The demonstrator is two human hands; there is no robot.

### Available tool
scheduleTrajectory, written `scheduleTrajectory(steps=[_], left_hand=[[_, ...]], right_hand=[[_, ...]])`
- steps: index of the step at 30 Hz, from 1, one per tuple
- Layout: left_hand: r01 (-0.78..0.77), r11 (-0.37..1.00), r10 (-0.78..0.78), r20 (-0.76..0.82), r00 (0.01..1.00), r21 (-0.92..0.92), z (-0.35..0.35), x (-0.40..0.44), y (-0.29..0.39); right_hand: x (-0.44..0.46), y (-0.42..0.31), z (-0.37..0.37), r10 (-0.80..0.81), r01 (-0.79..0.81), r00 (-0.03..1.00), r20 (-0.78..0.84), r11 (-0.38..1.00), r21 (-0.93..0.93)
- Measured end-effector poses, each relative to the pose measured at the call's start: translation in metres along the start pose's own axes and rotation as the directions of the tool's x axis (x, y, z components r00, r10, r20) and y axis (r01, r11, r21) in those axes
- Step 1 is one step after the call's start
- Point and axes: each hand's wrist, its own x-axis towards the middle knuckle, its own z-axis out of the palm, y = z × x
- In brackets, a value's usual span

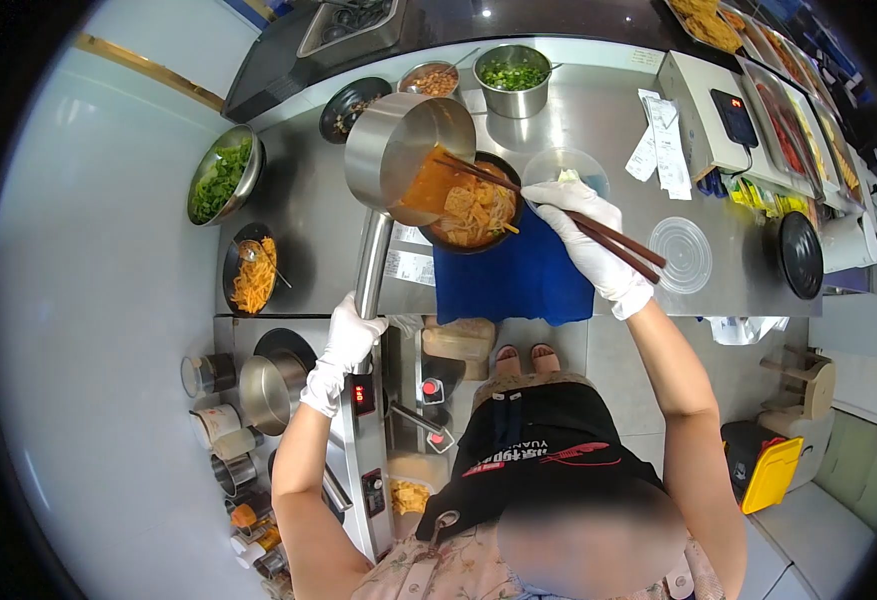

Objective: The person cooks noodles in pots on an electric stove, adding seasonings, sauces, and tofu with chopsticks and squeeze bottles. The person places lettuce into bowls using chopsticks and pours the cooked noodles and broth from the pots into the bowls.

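My left hand (350,335), in a white glove, is wrapped around the long handle of a steel saucepan (366,150). The saucepan is tipped toward a dark bowl (496,160), and orange-red broth (421,190) lies at its lower lip. Noodles and fried tofu pieces (470,212) fill the bowl, which stands at the edge of a blue cloth (518,275). Gloved as well, my right hand (586,225) grips brown chopsticks (613,247), whose tips reach over the broth at the pan's mouth. Behind that hand is a clear plastic container (586,165), partly hidden.
Along the counter's back stand a pot of chopped greens (511,85) and a bowl of peanut-like bits (428,80). Leafy greens (220,178) and shredded orange food (254,280) sit at the left. A clear lid (679,254), receipts (666,145) and a black plate (799,255) lie at the right.
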Motion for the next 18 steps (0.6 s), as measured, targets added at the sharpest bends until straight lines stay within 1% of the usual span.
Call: scheduleTrajectory(steps=[1, 2, 5, 7, 9, 11, 13, 14, 15, 17, 18], left_hand=[[0.008, 1.0, -0.008, 0.005, 1.0, 0.002, 0.0, -0.001, 0.002], [0.007, 1.0, -0.007, 0.006, 1.0, 0.004, 0.0, -0.001, 0.002], [-0.016, 1.0, 0.016, -0.015, 1.0, 0.001, -0.002, 0.002, 0.0], [-0.033, 0.999, 0.034, -0.029, 0.999, 0.042, -0.002, 0.002, -0.003], [-0.034, 0.998, 0.035, -0.031, 0.999, 0.044, -0.002, 0.0, -0.002], [-0.043, 0.998, 0.045, -0.032, 0.998, 0.049, -0.002, -0.001, 0.001], [-0.058, 0.994, 0.061, -0.026, 0.998, 0.091, -0.003, -0.001, 0.001], [-0.059, 0.994, 0.062, -0.026, 0.998, 0.092, -0.004, -0.001, 0.001], [-0.055, 0.992, 0.059, -0.031, 0.998, 0.112, -0.004, -0.001, 0.001], [-0.043, 0.991, 0.049, -0.044, 0.998, 0.129, -0.005, -0.001, 0.0], [-0.052, 0.986, 0.061, -0.052, 0.997, 0.159, -0.006, 0.0, -0.002]], right_hand=[[-0.001, 0.002, 0.001, -0.009, 0.008, 1.0, 0.027, 1.0, 0.019], [-0.003, 0.004, 0.002, 0.016, -0.014, 0.998, 0.068, 1.0, -0.02], [-0.008, -0.004, -0.005, 0.003, -0.004, 0.997, 0.077, 1.0, 0.013], [-0.006, -0.012, -0.008, 0.015, -0.015, 0.997, 0.072, 1.0, -0.001], [-0.002, -0.018, -0.004, -0.035, 0.032, 0.998, 0.057, 0.998, 0.045], [-0.002, -0.012, 0.006, -0.02, 0.005, 0.993, 0.118, 0.992, 0.124], [-0.005, -0.012, 0.008, 0.032, -0.05, 0.984, 0.177, 0.994, 0.099], [-0.008, -0.006, 0.008, -0.051, 0.036, 0.986, 0.162, 0.995, 0.092], [-0.01, -0.005, 0.002, -0.052, 0.038, 0.985, 0.163, 0.995, 0.092], [-0.015, -0.014, -0.011, -0.105, 0.101, 0.99, 0.097, 0.994, 0.042], [-0.015, -0.022, -0.018, -0.053, 0.055, 0.995, 0.09, 0.998, -0.021]])
